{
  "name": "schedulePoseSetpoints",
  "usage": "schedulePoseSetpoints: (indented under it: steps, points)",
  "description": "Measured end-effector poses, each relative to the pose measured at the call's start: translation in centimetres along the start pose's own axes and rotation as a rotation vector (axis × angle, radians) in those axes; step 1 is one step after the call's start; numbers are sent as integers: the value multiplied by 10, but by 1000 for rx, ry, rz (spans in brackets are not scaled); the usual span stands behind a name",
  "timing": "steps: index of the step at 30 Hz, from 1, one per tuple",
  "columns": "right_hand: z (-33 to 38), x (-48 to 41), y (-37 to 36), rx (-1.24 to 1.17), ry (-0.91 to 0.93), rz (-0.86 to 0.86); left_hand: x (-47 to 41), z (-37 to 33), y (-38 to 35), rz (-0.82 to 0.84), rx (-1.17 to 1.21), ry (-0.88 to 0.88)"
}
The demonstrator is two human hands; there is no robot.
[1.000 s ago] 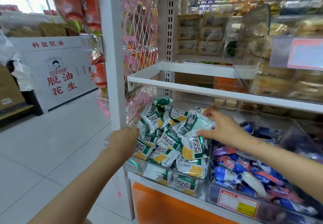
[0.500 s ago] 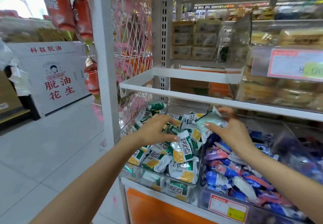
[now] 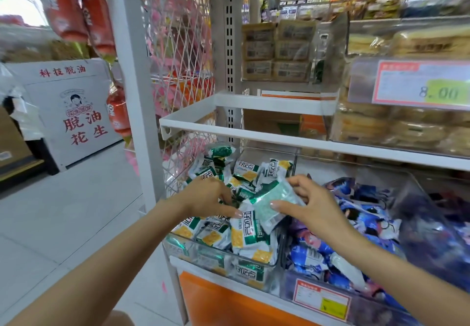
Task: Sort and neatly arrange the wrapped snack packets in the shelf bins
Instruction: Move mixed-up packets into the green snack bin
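Left hand [image 3: 211, 198]: over the left half of the green-packet bin [image 3: 223, 252], fingers curled down into the heap and thumb tip on a packet near the front. Whether it grasps one cannot be told.

Green-and-white packets [image 3: 244, 234]: small pillow-shaped wrappers with crimped ends, a white face with bold dark green characters, a green band and a yellow cracker picture. They lie loose in the green-packet bin at every angle, heaped above its rim.

Green-packet bin: clear plastic with a low front wall. More of the same packets show through the wall.

Held packet [image 3: 273, 202]: plain pale green side up, shiny green ends, tilted. It is above the right half of the green-packet bin, over the heap.

Right hand [image 3: 312, 206]: above the right edge of the green-packet bin, pinching the held packet between thumb and fingertips.

Blue-packet bin [image 3: 381, 308]: clear, touching the right side of the green-packet bin. It holds blue packets [image 3: 356, 214], blue, purple and white, in a jumble. A red-bordered price label [image 3: 321, 300] is on its front.

Upper bin [image 3: 407, 132]: above and right of the green-packet bin, clear. It holds stacked tan baked goods in clear wrap and carries a price tag [image 3: 427, 84] reading 8.00.
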State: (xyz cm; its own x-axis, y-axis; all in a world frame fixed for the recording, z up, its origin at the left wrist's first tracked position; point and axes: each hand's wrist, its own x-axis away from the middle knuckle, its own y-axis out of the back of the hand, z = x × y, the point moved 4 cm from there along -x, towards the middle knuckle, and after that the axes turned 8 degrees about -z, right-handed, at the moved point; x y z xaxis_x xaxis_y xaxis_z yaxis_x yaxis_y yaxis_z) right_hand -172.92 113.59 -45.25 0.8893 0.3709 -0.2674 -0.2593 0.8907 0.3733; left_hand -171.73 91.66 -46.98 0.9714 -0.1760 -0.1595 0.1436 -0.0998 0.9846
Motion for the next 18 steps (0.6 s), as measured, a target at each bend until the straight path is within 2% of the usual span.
schedulePoseSetpoints:
  steps: [5,8,11,13,18]
  points:
    - [1,8,-16,364,105,18,12,-7,1,-78,-124,10]
    - [-3,8,-15,505,276,-65,13,-13,0,-106,-189,26]
    - [-11,10,-13,601,499,-88,12,-10,6,41,-68,55]
    - [-15,10,-13,611,538,-56,6,-3,16,159,54,100]
    - [-17,11,-15,630,563,-23,-38,9,31,-25,53,142]
